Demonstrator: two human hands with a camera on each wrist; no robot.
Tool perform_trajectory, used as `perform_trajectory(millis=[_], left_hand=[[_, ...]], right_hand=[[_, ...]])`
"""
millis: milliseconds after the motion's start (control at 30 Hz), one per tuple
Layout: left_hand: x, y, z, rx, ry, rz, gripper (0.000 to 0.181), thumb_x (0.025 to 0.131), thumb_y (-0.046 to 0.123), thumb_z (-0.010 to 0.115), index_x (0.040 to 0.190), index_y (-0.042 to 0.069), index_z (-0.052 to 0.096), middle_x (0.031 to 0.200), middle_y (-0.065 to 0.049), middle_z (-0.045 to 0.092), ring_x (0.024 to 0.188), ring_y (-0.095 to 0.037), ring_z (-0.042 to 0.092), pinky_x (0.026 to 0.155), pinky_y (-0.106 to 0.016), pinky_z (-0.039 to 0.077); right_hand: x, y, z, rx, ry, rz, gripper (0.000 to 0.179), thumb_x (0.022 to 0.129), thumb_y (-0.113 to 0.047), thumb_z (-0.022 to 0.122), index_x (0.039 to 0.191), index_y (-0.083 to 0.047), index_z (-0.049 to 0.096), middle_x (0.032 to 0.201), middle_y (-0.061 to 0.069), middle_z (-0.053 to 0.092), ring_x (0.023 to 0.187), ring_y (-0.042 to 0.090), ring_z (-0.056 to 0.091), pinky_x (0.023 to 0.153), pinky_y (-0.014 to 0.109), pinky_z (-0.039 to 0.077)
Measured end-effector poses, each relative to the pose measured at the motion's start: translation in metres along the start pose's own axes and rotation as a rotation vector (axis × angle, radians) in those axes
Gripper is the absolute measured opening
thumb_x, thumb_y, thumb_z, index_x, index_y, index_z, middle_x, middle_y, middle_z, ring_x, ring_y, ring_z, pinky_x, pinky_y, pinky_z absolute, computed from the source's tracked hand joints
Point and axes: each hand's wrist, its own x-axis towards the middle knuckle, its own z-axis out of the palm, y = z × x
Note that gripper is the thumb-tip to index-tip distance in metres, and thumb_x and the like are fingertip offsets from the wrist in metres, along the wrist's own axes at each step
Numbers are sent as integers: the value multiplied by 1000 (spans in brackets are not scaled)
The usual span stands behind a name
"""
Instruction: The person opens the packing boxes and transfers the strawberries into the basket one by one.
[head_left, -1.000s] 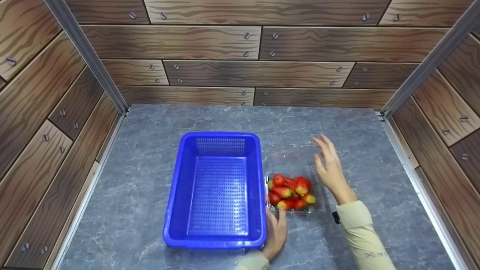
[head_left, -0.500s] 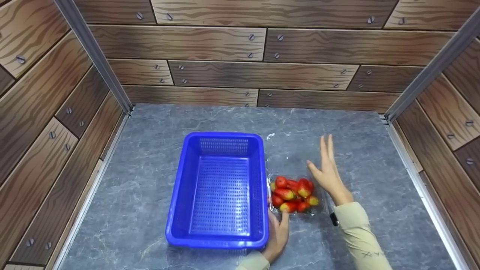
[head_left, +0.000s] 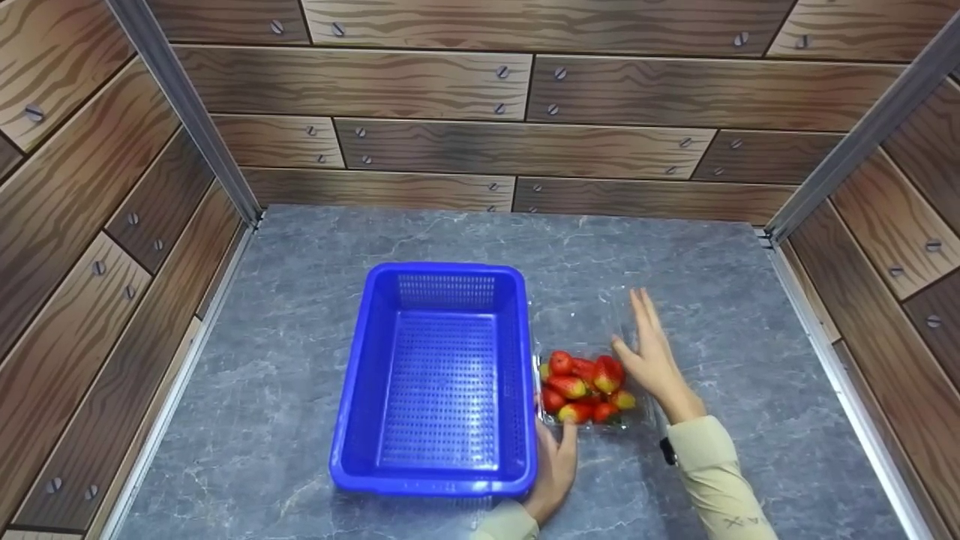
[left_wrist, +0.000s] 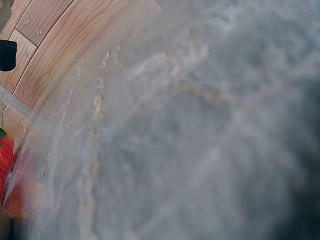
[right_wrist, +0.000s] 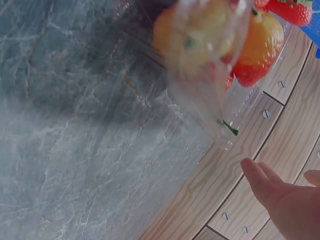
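Note:
A clear plastic clamshell box (head_left: 643, 417) full of red-and-yellow strawberries (head_left: 568, 387) stands on the table in the head view. Its clear lid (head_left: 574, 319) is folded back behind it. At the box's front left corner is my left hand (head_left: 553, 474), thumb at the front edge; its other fingers run along the left side, partly hidden by the basket rim. My right hand (head_left: 656, 364), fingers straight, is beside the right edge of the box and lid, holding nothing. The right wrist view shows these fingertips (right_wrist: 251, 169) apart from the clear plastic (right_wrist: 225, 132) and strawberries.
A blue perforated basket (head_left: 345, 420) stands close along the left side of the box, with no contents in it. Grey marbled tabletop (head_left: 262, 337) surrounds both. Wood-patterned walls (head_left: 420, 146) close off the back and both sides.
My right hand's fingers have straightened from a slightly bent pose, and the hand has shifted a little down and left. The left hand, box and basket hold nearly the same places.

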Motion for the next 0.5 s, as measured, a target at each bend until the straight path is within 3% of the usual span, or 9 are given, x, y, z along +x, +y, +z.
perform_trajectory(millis=[133,267,500], left_hand=[[-1,-1,0,7,-6,3,80,93,39,62,150,-6,27,152,-25,34,142,-36,29,116,-48,21],[0,-2,0,21,22,26,78,93,39,63,148,-6,30,149,-25,38,140,-36,33,115,-47,23],[1,-2,1,17,61,74,79,90,35,67,147,-6,30,149,-24,38,140,-36,33,114,-47,22]], right_hand=[[-6,-2,5,-2,-1,-11,75,88,-1,64,153,4,27,156,29,27,138,48,32,111,66,27],[-11,-7,11,1,12,-44,66,88,0,66,148,3,40,140,28,49,125,45,47,104,63,38],[-17,-18,22,11,24,-118,58,84,2,70,140,1,52,124,19,62,114,38,57,96,56,48]])
